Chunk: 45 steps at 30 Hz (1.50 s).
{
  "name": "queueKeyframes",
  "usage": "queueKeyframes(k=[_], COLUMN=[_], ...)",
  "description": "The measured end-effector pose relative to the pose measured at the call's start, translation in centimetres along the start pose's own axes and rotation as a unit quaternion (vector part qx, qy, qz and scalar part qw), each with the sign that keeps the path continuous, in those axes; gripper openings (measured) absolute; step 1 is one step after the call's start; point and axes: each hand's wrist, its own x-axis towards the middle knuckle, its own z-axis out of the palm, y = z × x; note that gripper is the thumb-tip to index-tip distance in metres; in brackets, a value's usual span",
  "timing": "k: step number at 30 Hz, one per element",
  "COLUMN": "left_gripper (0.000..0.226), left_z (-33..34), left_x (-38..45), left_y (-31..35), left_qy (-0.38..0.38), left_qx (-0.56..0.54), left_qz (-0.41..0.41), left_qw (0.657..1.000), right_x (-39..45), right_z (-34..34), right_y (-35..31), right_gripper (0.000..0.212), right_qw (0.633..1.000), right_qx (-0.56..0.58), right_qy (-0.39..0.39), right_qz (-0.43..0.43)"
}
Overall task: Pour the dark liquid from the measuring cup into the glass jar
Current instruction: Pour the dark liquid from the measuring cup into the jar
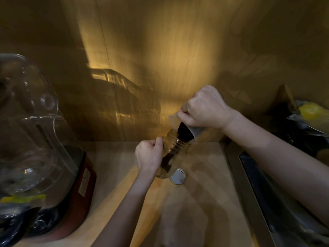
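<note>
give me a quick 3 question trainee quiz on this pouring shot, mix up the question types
1. True or false: the glass jar stands upright on the counter.
2. Which hand tips the measuring cup? A) left hand B) right hand C) neither
3. Fill in: the white lid lies on the counter right beside the ____.

Key
1. False. The left hand holds it tilted toward the cup.
2. B. The right hand grips the cup from above, and dark liquid runs into the jar's mouth.
3. jar
</note>
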Motion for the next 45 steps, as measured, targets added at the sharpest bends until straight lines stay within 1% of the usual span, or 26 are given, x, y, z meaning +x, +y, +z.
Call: queueKeyframes(k=[3, 8, 13, 19, 25, 29, 33, 36, 40, 45], left_gripper=[0.043, 0.046, 0.045, 0.044, 0.041, 0.043, 0.040, 0.042, 0.037, 0.038], left_z=[-0.1, -0.3, -0.2, -0.4, -0.4, -0.1, -0.2, -0.2, -0.3, -0.4], left_x=[0.3, 0.2, 0.3, 0.2, 0.2, -0.1, -0.3, -0.4, -0.4, -0.5], left_y=[0.3, 0.6, 0.7, 1.1, 1.1, 1.2, 1.1, 1.3, 1.4, 1.4], left_qy=[0.003, 0.001, -0.001, -0.012, -0.011, -0.010, -0.012, -0.010, -0.011, -0.008], left_qx=[0.000, 0.003, -0.004, -0.025, -0.037, -0.032, -0.038, -0.034, -0.039, -0.045], left_qz=[-0.003, -0.014, -0.025, -0.036, -0.039, -0.034, -0.040, -0.040, -0.037, -0.035], left_qw=[1.000, 1.000, 1.000, 0.999, 0.998, 0.999, 0.998, 0.999, 0.999, 0.998], right_x=[0.4, 0.6, 0.9, 1.2, 1.2, 0.9, 0.8, 0.8, 0.9, 0.8], right_z=[-0.3, -0.3, -0.7, -1.0, -1.3, -1.2, -1.5, -1.5, -1.5, -1.4], right_y=[0.1, -0.1, 0.0, 0.0, 0.1, 0.0, 0.0, 0.2, 0.1, 0.1], right_gripper=[0.046, 0.037, 0.038, 0.044, 0.044, 0.043, 0.043, 0.044, 0.045, 0.045], right_qw=[1.000, 1.000, 1.000, 0.999, 0.999, 0.999, 0.999, 0.999, 0.998, 0.996], right_qx=[0.001, -0.009, -0.015, -0.016, -0.026, -0.041, -0.037, -0.032, -0.041, -0.034], right_qy=[0.015, 0.005, 0.008, 0.021, 0.017, 0.008, 0.014, 0.020, 0.028, 0.055], right_qz=[0.009, -0.002, -0.016, -0.018, -0.013, -0.026, -0.027, -0.030, -0.044, -0.054])
